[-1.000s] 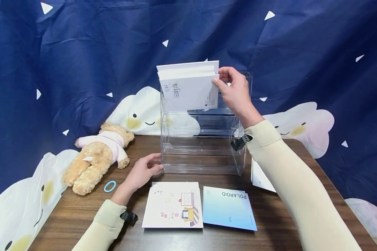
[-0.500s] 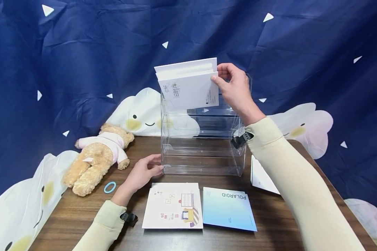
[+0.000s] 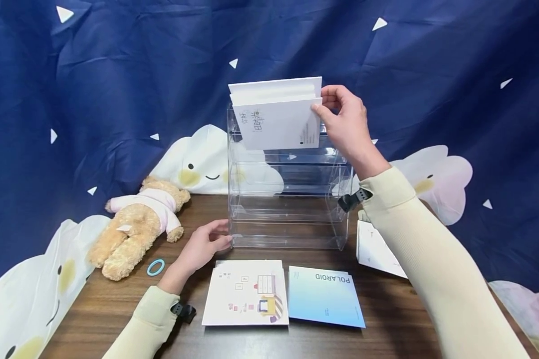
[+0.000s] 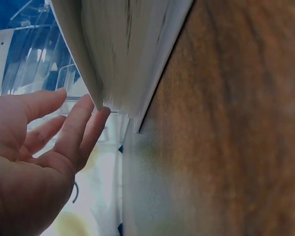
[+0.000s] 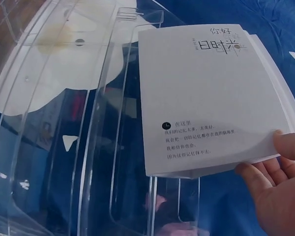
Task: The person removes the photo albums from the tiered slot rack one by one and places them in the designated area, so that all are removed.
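My right hand (image 3: 347,117) pinches the right edge of a white photo album (image 3: 278,122), thumb on the front cover. The album is held at the top of a clear acrylic tiered rack (image 3: 287,215), tilted slightly, its covers spread apart at the top. In the right wrist view the album (image 5: 206,93) shows dark printed characters; whether its lower edge touches the rack is hard to tell. My left hand (image 3: 204,247) rests with loosely bent fingers against the rack's lower left side. The left wrist view shows that hand (image 4: 44,152) beside a thick album (image 4: 123,49).
In front of the rack lie a white illustrated album (image 3: 244,294) and a blue POLAROID album (image 3: 325,296). More white albums (image 3: 377,252) lie right of the rack, partly behind the right sleeve. A teddy bear (image 3: 139,224) and a blue ring (image 3: 155,267) are at left.
My right hand and the white album have moved up, then slightly right, and the album sits a little higher over the rack. The left hand stays at the rack's side.
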Tool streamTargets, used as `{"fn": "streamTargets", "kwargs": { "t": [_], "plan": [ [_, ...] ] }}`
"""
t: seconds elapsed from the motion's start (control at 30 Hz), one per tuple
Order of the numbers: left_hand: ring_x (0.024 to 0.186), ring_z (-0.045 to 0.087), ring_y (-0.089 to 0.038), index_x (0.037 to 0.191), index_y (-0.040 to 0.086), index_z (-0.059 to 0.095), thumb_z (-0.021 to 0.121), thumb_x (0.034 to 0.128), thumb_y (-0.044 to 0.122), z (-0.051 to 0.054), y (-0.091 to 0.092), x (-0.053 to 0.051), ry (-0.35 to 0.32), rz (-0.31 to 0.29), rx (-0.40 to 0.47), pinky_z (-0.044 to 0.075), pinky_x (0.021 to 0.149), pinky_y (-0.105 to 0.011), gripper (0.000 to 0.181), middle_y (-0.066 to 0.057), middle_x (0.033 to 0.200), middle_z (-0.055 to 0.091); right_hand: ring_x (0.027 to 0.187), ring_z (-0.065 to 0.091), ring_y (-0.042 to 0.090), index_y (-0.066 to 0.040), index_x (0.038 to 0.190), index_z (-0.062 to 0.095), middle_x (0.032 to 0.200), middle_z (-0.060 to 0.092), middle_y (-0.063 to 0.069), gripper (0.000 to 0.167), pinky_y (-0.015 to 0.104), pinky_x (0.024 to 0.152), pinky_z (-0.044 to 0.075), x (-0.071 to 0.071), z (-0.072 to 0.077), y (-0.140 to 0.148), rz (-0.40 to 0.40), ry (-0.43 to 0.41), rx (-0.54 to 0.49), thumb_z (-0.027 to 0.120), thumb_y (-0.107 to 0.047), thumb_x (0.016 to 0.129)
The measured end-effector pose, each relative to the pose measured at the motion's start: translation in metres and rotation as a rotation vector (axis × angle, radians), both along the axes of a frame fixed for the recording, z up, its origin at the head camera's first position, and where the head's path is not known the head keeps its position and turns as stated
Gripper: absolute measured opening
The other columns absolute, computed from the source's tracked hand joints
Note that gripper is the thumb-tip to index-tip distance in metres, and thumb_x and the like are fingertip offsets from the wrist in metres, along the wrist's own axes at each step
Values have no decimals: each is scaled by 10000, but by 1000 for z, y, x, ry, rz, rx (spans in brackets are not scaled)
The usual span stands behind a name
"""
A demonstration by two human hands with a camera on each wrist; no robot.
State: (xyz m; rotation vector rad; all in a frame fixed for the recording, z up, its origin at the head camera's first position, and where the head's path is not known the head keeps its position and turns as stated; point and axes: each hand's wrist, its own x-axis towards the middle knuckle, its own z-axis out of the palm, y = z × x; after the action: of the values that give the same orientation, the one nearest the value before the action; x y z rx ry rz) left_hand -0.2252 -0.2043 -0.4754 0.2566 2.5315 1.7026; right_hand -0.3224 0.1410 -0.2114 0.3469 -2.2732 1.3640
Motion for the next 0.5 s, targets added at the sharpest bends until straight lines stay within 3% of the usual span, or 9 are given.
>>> {"fn": "streamTargets", "kwargs": {
  "t": [0.3, 0.5],
  "plan": [
    [1196, 788, -352, 1605, -46, 530, 711, 1096, 70, -2, 1, -1, 2, -9, 0, 686, 950, -288, 552, -313, 1478, 677, 1047, 643, 69, -122, 1322, 713, 1090, 694, -91, 265, 200, 874, 504, 6, -9, 8, -19, -8, -36, 769, -218, 1081],
    [1191, 789, -343, 1600, -37, 540, 716, 1095, 84, -2, 1, -2, 11, -10, -12, 685, 947, -286, 548, -308, 1472, 684, 1030, 630, 76, -115, 1313, 715, 1060, 681, -109, 260, 202, 882, 496, 11, -8, 16, -15, -3, -62, 776, -193, 1072]
  ]
}}
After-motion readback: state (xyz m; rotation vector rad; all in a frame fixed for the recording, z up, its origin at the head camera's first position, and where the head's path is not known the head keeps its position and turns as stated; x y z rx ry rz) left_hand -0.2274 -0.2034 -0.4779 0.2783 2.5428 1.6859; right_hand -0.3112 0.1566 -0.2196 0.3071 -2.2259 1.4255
